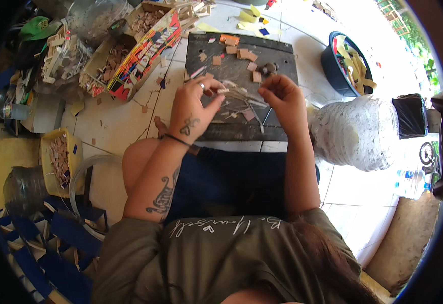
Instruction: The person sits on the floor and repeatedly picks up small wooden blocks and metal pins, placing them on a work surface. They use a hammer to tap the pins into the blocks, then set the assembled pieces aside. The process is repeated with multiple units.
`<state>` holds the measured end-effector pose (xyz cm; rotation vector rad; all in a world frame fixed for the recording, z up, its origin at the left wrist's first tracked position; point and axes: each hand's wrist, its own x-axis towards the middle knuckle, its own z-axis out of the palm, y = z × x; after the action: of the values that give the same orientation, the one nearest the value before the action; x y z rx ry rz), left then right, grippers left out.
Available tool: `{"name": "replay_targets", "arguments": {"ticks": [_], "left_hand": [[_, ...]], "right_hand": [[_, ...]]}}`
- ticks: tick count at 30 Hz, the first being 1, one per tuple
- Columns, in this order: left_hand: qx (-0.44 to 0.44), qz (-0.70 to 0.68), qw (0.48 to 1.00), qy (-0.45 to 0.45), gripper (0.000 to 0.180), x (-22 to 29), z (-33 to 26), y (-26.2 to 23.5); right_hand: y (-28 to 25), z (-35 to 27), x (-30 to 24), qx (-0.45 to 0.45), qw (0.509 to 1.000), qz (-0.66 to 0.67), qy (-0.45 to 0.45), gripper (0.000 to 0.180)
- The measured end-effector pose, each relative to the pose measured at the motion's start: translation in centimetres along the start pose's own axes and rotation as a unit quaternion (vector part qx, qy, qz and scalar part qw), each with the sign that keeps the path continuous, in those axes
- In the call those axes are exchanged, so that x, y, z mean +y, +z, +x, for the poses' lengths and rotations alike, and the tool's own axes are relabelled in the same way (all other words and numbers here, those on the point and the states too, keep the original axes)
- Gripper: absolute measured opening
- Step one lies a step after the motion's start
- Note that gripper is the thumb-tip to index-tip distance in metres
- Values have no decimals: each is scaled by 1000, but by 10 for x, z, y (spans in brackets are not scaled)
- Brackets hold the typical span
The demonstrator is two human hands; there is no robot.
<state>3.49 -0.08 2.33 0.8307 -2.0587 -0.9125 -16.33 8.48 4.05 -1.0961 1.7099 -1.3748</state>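
I sit on a tiled floor with a dark work board [277, 55] in front of my knees. My left hand [193, 111] pinches one end of a thin pale wooden stick [239, 93] over the board. My right hand [282, 99] is curled around the stick's other end, fingers closed. More thin sticks and splinters lie on the board under my hands. Several small brown wooden tiles [242, 53] are scattered on the far part of the board.
Cardboard boxes [130, 55] of small wood pieces stand at the far left. A yellow tub [47, 152] of sticks is on my left, blue strips [54, 238] beside my hip. A white sack [355, 131], a blue basin [333, 63] and a water bottle [411, 182] are on the right.
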Motion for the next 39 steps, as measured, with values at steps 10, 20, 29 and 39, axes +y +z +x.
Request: {"name": "replay_targets", "arguments": {"ticks": [10, 20, 29, 39], "left_hand": [[-26, 90, 991, 96, 11, -6, -36, 17], [-60, 36, 994, 81, 12, -12, -35, 18], [-63, 38, 994, 84, 14, -12, -36, 19], [-66, 37, 993, 89, 14, -15, -35, 21]], "right_hand": [[25, -39, 6, -4, 997, 67, -25, 13], [41, -54, 12, 70, 979, -75, -174, 11], [41, -54, 12, 62, 972, -122, -193, 11], [43, -53, 14, 65, 969, -126, -201, 11]]}}
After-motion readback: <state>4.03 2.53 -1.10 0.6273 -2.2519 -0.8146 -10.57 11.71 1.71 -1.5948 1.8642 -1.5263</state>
